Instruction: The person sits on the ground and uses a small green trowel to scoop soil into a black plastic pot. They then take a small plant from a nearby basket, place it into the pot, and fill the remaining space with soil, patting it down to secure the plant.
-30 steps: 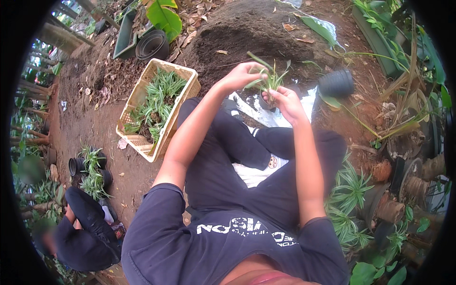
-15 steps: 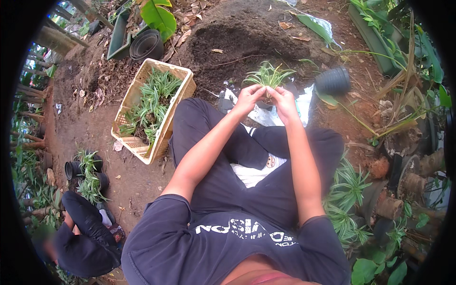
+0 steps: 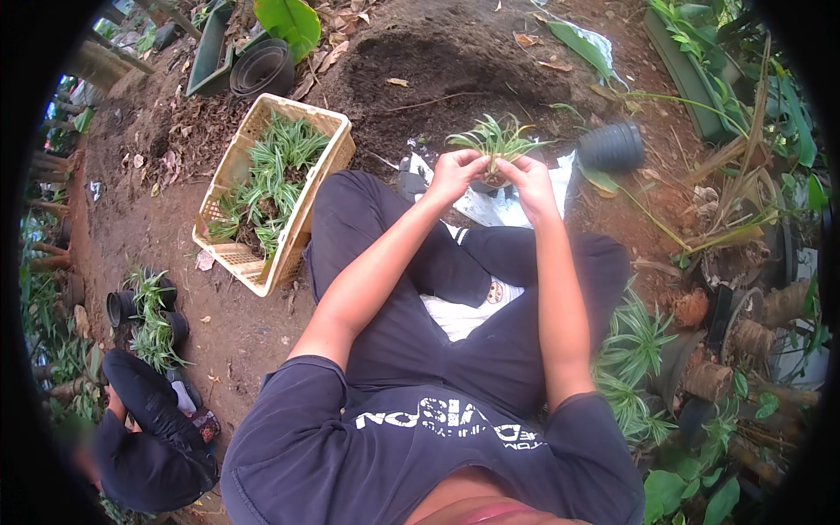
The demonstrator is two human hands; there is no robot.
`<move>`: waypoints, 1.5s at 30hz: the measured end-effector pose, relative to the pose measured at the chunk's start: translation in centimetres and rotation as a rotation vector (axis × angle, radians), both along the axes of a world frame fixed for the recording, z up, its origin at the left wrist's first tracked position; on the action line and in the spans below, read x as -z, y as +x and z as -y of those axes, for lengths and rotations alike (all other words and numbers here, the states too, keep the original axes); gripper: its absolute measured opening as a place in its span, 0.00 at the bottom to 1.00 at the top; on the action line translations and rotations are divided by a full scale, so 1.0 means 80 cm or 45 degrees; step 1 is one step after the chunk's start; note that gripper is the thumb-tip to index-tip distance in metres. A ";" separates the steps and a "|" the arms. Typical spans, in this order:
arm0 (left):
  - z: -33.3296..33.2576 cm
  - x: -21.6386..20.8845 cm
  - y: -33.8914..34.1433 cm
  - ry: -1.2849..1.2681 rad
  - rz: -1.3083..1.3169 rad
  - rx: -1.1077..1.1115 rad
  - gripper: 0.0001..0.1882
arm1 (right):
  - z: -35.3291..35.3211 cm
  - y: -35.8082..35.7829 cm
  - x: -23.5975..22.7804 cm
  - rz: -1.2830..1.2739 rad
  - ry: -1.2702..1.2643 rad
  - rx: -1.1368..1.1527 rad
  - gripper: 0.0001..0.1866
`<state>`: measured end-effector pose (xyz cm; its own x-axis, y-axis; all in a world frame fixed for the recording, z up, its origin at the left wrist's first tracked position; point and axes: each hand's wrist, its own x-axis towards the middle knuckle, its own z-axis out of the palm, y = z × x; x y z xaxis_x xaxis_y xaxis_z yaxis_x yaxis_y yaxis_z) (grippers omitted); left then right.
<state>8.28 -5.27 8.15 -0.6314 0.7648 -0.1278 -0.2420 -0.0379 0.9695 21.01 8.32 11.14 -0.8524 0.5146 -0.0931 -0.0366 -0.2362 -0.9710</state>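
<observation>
Beyond my crossed legs, a small spider plant (image 3: pixel 495 136) with striped green leaves stands upright between my two hands. My left hand (image 3: pixel 457 175) pinches it near the base of the leaves. From the other side, the thumb and fingers of my right hand (image 3: pixel 530 184) close on it too. Below the hands lies a crumpled white plastic sheet (image 3: pixel 560 179). Something dark shows between the hands, but I cannot make out whether it is a pot. A stack of black pots (image 3: pixel 611 147) lies on its side to the right.
A yellow crate (image 3: pixel 331 168) full of spider plants stands left of my knee. Dark loose soil (image 3: pixel 411 70) is heaped ahead. Potted spider plants (image 3: pixel 150 328) and a seated person (image 3: pixel 157 437) are at lower left. More spider plants (image 3: pixel 632 350) grow at my right.
My fingers have shifted slightly and more of the plant's base shows between them. The whole view has moved a little; the plant stays between both hands.
</observation>
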 end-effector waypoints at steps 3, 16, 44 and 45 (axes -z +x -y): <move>0.001 0.003 0.002 0.027 0.036 0.020 0.10 | 0.000 -0.002 -0.002 0.053 0.064 -0.039 0.12; 0.002 0.003 0.003 0.115 -0.113 0.115 0.10 | -0.004 -0.015 0.023 -0.033 0.283 0.197 0.13; 0.018 -0.026 -0.005 -0.180 -0.936 0.215 0.23 | 0.022 -0.018 0.033 0.072 0.004 0.172 0.16; 0.023 -0.037 -0.009 -0.196 -0.920 0.178 0.18 | 0.023 -0.020 0.031 0.076 0.036 0.220 0.15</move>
